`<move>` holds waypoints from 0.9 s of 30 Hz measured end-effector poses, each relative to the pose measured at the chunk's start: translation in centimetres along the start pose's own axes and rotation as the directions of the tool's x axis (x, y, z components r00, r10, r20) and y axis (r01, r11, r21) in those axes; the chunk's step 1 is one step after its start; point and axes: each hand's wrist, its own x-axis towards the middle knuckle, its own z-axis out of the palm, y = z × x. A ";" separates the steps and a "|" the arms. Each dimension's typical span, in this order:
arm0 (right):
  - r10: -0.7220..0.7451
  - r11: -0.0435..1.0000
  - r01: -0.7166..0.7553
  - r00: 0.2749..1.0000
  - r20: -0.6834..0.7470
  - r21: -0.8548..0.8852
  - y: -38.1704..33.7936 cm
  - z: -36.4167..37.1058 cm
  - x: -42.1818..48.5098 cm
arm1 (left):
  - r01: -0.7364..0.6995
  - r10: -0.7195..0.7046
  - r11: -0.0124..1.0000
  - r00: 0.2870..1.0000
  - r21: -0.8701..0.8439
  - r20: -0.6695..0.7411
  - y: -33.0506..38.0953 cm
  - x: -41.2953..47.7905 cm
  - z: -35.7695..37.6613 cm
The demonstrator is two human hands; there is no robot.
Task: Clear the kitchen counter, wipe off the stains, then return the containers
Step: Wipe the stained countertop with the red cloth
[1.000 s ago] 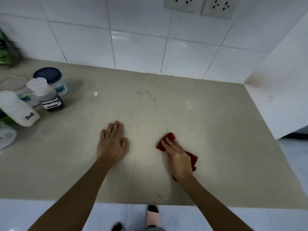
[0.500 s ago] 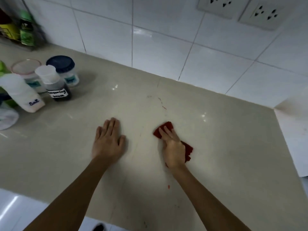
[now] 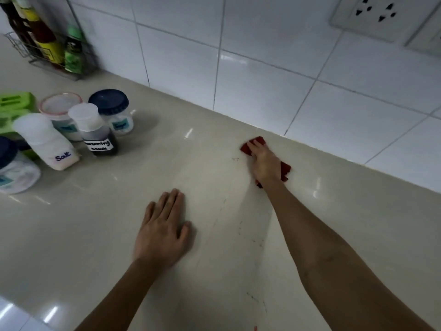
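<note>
my right hand (image 3: pixel 265 162) flat on half-hidden red cloth (image 3: pixel 286 169), left hand (image 3: pixel 162 232) spread on counter (image 3: pixel 358 223), seasoning sauce bottle (image 3: pixel 99 134) dark-filled

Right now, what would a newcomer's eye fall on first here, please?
The red cloth stands out, pressed under the right hand on the beige counter near the tiled wall. The left hand lies flat nearer the front, and labelled containers cluster at far left, including a Salt bottle and a seasoning sauce bottle.
</note>
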 end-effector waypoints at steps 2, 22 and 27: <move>-0.108 0.993 0.106 0.994 0.032 0.051 -0.3 0.4 0.3 | 0.002 -0.002 1.000 1.000 -0.003 -0.005 0.1 0.1 -0.1; -0.190 0.969 0.175 0.979 0.073 0.172 -5.0 -2.7 -27.3 | -0.143 0.146 0.989 0.987 -0.039 0.065 -0.1 -5.8 -0.6; -0.108 0.982 0.103 0.994 0.021 0.157 -7.2 -2.7 -32.4 | -0.241 0.241 0.971 0.967 -0.005 0.079 -1.2 -8.6 -0.6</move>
